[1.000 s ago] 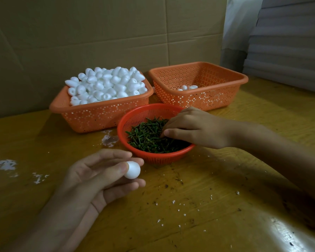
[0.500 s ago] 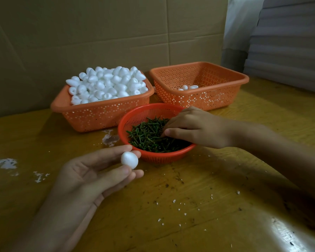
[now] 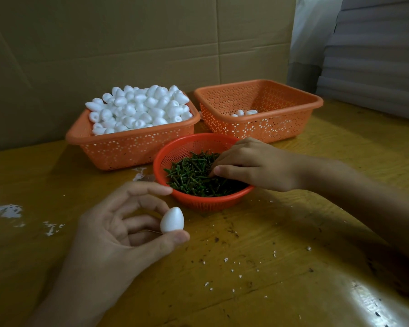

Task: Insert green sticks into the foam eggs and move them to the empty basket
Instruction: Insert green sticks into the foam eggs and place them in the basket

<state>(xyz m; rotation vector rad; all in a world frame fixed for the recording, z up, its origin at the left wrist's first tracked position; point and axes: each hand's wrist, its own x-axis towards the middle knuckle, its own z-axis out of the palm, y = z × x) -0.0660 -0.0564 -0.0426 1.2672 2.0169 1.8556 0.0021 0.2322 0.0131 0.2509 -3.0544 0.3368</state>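
Observation:
My left hand (image 3: 118,234) holds a white foam egg (image 3: 172,220) between thumb and fingers, pointed end up, just in front of the round red bowl (image 3: 198,201). That bowl holds a heap of short green sticks (image 3: 191,173). My right hand (image 3: 253,164) reaches into the bowl from the right, fingertips down among the sticks; whether it pinches one is hidden. An orange basket (image 3: 132,147) heaped with foam eggs (image 3: 139,107) stands back left. A second orange basket (image 3: 269,128) back right holds a few eggs (image 3: 244,112).
A cardboard wall (image 3: 139,43) rises behind the baskets. Grey stacked sheets (image 3: 376,55) stand at the back right. The yellow wooden table (image 3: 269,267) carries white foam crumbs and dark specks, with white smears at the left (image 3: 5,211).
My left hand has turned the egg in its fingers, so it now stands pointed end up between thumb and fingers. My right hand has stayed in the stick bowl.

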